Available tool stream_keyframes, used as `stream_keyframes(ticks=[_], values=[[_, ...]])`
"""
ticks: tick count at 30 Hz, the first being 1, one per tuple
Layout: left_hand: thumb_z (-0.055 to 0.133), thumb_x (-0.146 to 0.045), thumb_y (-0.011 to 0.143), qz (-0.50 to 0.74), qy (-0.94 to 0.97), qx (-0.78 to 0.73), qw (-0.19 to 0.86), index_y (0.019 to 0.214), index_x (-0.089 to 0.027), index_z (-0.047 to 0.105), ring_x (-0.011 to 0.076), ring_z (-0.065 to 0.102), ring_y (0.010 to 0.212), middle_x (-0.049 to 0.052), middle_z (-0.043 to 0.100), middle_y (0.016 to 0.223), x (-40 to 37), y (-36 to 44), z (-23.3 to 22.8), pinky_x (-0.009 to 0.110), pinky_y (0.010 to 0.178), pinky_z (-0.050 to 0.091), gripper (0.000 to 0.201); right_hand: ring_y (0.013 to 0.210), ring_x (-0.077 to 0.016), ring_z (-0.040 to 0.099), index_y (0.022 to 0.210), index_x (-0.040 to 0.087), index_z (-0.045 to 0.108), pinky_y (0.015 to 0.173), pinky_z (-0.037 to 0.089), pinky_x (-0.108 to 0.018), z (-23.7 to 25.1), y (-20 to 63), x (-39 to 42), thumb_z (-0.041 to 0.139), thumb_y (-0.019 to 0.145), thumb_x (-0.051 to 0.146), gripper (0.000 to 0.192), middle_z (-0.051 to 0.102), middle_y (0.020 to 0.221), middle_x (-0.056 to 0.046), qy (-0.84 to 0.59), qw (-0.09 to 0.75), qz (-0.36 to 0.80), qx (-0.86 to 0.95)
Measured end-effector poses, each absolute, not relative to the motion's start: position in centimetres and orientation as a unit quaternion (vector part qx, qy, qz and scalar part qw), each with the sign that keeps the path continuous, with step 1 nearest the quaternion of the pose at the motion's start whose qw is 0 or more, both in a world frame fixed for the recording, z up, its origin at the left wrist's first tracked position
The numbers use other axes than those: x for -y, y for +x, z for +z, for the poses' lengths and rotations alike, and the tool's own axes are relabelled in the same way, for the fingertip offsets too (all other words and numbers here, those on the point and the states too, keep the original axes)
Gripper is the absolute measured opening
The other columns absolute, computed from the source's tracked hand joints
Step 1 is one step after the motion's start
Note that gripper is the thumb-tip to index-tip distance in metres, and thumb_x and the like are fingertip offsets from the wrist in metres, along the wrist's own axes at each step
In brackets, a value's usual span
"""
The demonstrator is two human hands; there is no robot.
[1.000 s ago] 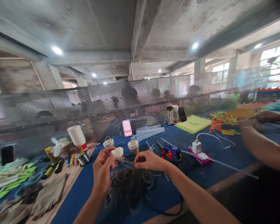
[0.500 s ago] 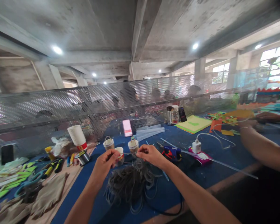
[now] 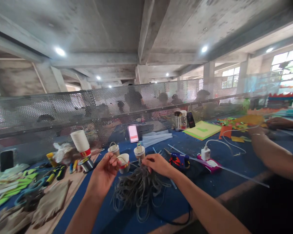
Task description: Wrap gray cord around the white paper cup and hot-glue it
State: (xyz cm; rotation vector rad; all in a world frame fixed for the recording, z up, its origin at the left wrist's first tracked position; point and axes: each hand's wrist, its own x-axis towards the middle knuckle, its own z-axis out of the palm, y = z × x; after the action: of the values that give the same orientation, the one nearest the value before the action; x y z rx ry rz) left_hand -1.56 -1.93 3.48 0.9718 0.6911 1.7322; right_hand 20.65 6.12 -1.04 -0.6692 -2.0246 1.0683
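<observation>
Left hand [image 3: 104, 172] is pinched on a single strand lifted off the grey cord tangle [image 3: 139, 191]; fingers curled, thumb against forefinger. Right hand [image 3: 158, 164] has its fingertips closed into the top of the same tangle, gripping cord where the strand leaves it. The tangle sits on the blue table mat [image 3: 210, 182], near-centre, between both forearms.

To do this well, my read: keep the right hand as the anchor low on the pile, draw with the left only, slow and along the strand's own run — a sideways yank would likely tighten loops rather than free them.

Clearance:
- Small paper cups [image 3: 123, 162] stand just beyond the hands, one almost touching the left fingertips — easy to knock over.
- Glue gun [image 3: 179, 160] and its dark cable lie just right of the right hand; the cable loops under the near edge of the tangle and could snag.
- Charger plug [image 3: 205, 153] and a long clear rod [image 3: 244, 177] are further right, apart.
- Another person's forearm [image 3: 271, 152] occupies the far right.
- Left has brown cloth pieces [image 3: 48, 204] and hand tools; open mat is mostly near, toward the table edge.
- Perforated metal screen [image 3: 63, 110] closes off the far side.
</observation>
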Motion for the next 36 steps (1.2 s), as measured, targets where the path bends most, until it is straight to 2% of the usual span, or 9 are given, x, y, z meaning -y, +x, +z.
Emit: stream_keyframes(ticks=[2, 4, 8, 11, 20, 23, 26, 30, 36], values=[[0.067, -0.030, 0.082, 0.663, 0.470, -0.358, 0.460, 0.074, -0.017, 0.060, 0.0041, 0.037, 0.041, -0.007, 0.050, 0.057, 2.0, -1.1, 3.1, 0.018, 0.048, 0.040, 0.017, 0.054, -0.0097, 0.048, 0.086, 0.014, 0.072, 0.056, 0.035, -0.020, -0.5, 20.6, -5.7, 0.052, 0.091, 0.042, 0.035, 0.053, 0.054, 0.004, -0.252, 0.398, 0.416, 0.778], [0.066, -0.035, 0.082, 0.576, 0.559, -0.468, 0.370, 0.071, -0.017, 0.061, 0.0064, 0.039, 0.043, -0.006, 0.052, 0.055, 1.9, -0.6, 2.4, 0.018, 0.043, 0.032, 0.022, 0.054, -0.0095, 0.046, 0.089, 0.015, 0.073, 0.055, 0.034, -0.020, -0.1, 20.6, -5.3, 0.054, 0.090, 0.042, 0.034, 0.051, 0.056, 0.004, -0.239, 0.409, 0.424, 0.772], [0.067, -0.037, 0.078, 0.438, 0.677, -0.550, 0.217, 0.086, -0.019, 0.070, 0.0158, 0.056, 0.062, -0.001, 0.065, 0.069, 1.4, 0.0, 1.0, 0.024, 0.057, 0.040, 0.019, 0.054, -0.0088, 0.045, 0.086, 0.014, 0.073, 0.054, 0.032, -0.020, 0.4, 20.6, -4.6, 0.056, 0.088, 0.041, 0.032, 0.051, 0.058, 0.004, -0.224, 0.426, 0.435, 0.761], [0.064, -0.037, 0.080, 0.399, 0.695, -0.573, 0.172, 0.078, -0.019, 0.071, 0.0190, 0.059, 0.067, 0.000, 0.067, 0.069, 1.3, -0.1, 0.8, 0.026, 0.061, 0.040, 0.020, 0.053, -0.0083, 0.044, 0.085, 0.013, 0.072, 0.053, 0.032, -0.020, 0.5, 20.7, -4.5, 0.055, 0.089, 0.042, 0.034, 0.052, 0.060, 0.003, -0.225, 0.436, 0.437, 0.753], [0.067, -0.035, 0.080, 0.661, 0.550, -0.503, 0.090, 0.083, -0.020, 0.067, 0.0165, 0.060, 0.073, -0.001, 0.067, 0.077, 2.2, -0.4, 2.2, 0.024, 0.071, 0.046, 0.014, 0.058, -0.0115, 0.058, 0.080, 0.017, 0.071, 0.056, 0.036, -0.019, -0.9, 20.8, -5.3, 0.050, 0.091, 0.041, 0.033, 0.063, 0.059, 0.002, -0.293, 0.303, 0.347, 0.838], [0.070, -0.032, 0.079, 0.762, 0.479, -0.395, 0.183, 0.086, -0.021, 0.065, 0.0177, 0.064, 0.084, 0.000, 0.069, 0.086, 1.8, -1.1, 2.4, 0.031, 0.083, 0.049, 0.014, 0.061, -0.0125, 0.061, 0.080, 0.019, 0.071, 0.057, 0.036, -0.019, -1.3, 21.0, -5.5, 0.048, 0.091, 0.039, 0.032, 0.068, 0.062, 0.001, -0.321, 0.251, 0.308, 0.860], [0.074, -0.031, 0.074, 0.790, 0.413, -0.330, 0.311, 0.084, -0.022, 0.062, 0.0121, 0.060, 0.063, -0.005, 0.063, 0.068, 1.3, -2.2, 2.4, 0.030, 0.072, 0.053, 0.019, 0.064, -0.0137, 0.062, 0.078, 0.021, 0.072, 0.057, 0.034, -0.020, -1.5, 21.0, -5.7, 0.052, 0.088, 0.036, 0.027, 0.069, 0.064, 0.001, -0.360, 0.227, 0.267, 0.864], [0.071, -0.036, 0.076, 0.665, 0.501, -0.460, 0.309, 0.081, -0.019, 0.064, 0.0072, 0.042, 0.043, -0.008, 0.051, 0.053, 0.9, -2.3, 2.0, 0.018, 0.045, 0.036, 0.018, 0.065, -0.0137, 0.060, 0.085, 0.021, 0.072, 0.057, 0.033, -0.021, -0.9, 20.8, -5.5, 0.049, 0.090, 0.037, 0.028, 0.068, 0.065, 0.001, -0.364, 0.289, 0.260, 0.846], [0.068, -0.040, 0.073, 0.384, 0.680, -0.590, 0.205, 0.084, -0.018, 0.074, 0.0211, 0.063, 0.069, 0.002, 0.070, 0.070, 0.9, -0.5, 1.3, 0.027, 0.063, 0.043, 0.024, 0.062, -0.0126, 0.056, 0.085, 0.019, 0.073, 0.058, 0.034, -0.020, 0.1, 20.9, -5.2, 0.049, 0.091, 0.037, 0.031, 0.064, 0.065, 0.001, -0.328, 0.399, 0.288, 0.806]])
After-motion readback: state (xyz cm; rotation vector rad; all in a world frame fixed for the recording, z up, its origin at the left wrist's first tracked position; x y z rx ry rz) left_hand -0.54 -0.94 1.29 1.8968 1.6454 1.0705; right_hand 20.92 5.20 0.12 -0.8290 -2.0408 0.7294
